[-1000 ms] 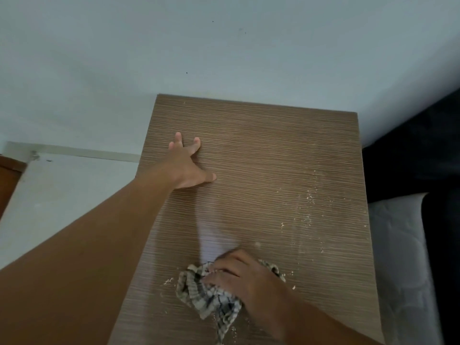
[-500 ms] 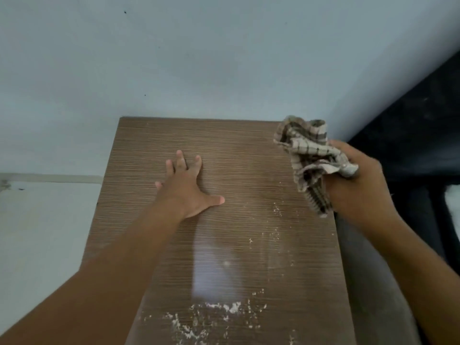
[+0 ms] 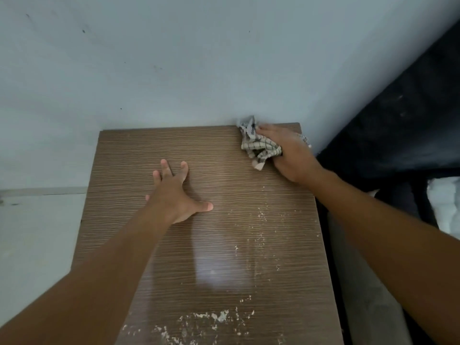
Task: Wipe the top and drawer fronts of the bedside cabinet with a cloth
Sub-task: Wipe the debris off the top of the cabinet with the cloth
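Right hand point(image 3: 290, 155) lowered cloth point(image 3: 258, 145) from air onto cabinet top's point(image 3: 149, 150) far-right corner.

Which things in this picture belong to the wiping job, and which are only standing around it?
Part of the job:
- checked cloth, bunched in the right hand at the far right corner
- cabinet top, with pale crumbs near its front edge
- left hand, pressed flat on the top

Only nearby:
- wall
- floor
- dark bed on the right

Left arm: bare from forearm to bare left hand point(image 3: 178, 195), no sleeve in view.
Right arm: bare likewise, bare right hand point(image 3: 290, 155) without ring, watch or glove.
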`<state>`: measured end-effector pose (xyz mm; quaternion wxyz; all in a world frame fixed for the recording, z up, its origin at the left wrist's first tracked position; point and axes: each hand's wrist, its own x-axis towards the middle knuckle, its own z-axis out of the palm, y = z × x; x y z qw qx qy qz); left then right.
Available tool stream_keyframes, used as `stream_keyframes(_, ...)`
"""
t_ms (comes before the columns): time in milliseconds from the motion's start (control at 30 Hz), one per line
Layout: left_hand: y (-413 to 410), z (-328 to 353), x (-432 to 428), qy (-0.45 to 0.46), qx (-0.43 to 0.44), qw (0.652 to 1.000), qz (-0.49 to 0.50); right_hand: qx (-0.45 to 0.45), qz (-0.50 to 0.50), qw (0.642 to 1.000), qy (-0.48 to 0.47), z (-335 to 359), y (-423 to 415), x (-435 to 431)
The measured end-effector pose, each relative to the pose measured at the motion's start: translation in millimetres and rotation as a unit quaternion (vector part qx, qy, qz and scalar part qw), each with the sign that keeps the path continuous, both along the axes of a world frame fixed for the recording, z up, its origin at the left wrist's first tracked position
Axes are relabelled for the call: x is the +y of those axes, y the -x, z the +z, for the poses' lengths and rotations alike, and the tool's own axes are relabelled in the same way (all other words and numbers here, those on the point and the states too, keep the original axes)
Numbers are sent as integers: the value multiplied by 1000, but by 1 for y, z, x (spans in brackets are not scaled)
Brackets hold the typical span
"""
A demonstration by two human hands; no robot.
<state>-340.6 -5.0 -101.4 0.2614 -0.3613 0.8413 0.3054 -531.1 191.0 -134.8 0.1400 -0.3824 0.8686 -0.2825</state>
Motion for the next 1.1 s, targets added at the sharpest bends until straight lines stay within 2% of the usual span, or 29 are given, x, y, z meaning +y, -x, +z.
stream_keyframes(100, 1, 0, 1, 2, -3, 1000, -2, -5, 22, 999, 30, -2, -37, 8)
stream_keyframes(267, 3, 1, 1, 7, -6, 1000, -9, -25, 116, 990, 72, 3, -131, 29)
stream_keyframes(500, 2, 0, 0, 11, -9, 1000, -15, -26, 228, 973, 28, 2, -226, 67)
stream_keyframes(600, 2, 1, 0, 14, -11, 1000, -17, -42, 216, 974, 62, 7, -240, 80)
stream_keyframes(700, 2, 0, 0, 15, -10, 1000, -19, -74, 147, 982, 93, 23, -224, 78)
stream_keyframes(767, 2, -1, 0, 17, -11, 1000, -22, -8, 104, 988, 117, 37, -193, 75)
stream_keyframes(867, 2, -1, 1, 23, -13, 999, -23, -54, 24, 974, 219, 67, -130, 70)
stream_keyframes(900, 2, -1, 1, 24, -14, 999, -21, -38, 6, 970, 239, 73, -107, 68)
stream_keyframes(1000, 3, -2, 2, 23, -17, 999, -21, 35, -76, 980, 182, 77, -43, 55)
stream_keyframes(1100, 4, -1, 2, 19, -20, 999, -19, 56, -109, 987, 101, 63, 9, 39)
